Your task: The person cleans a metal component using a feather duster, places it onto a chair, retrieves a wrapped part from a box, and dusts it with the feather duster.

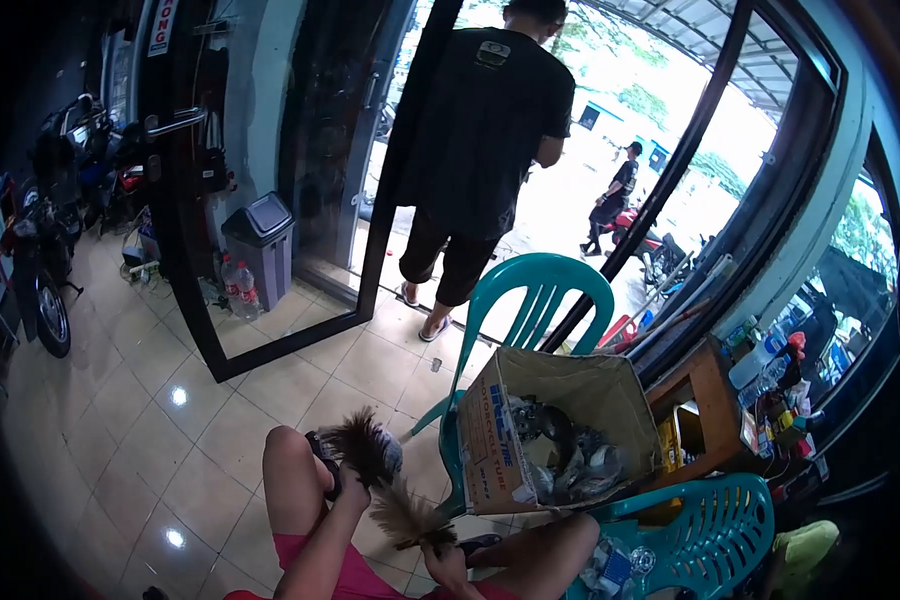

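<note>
My left hand (351, 492) is closed at the base of a dark feather duster (358, 446), whose bristly plumes point up and away from me. Closed around the lower end of a lighter brown feather duster (406, 516) is my right hand (446, 566); its feathers fan out toward my left hand. The two feathery heads nearly meet between my knees. Any handles are hidden by my hands.
A green plastic chair (560, 268) bears an open cardboard box (495, 440) with plastic-wrapped parts. Another green chair (720, 530) stands at right, near a cluttered wooden desk (705, 385). A person (490, 120) stands in the doorway beside a glass door (220, 370). A bin (260, 250) and motorcycles (45, 260) are left.
</note>
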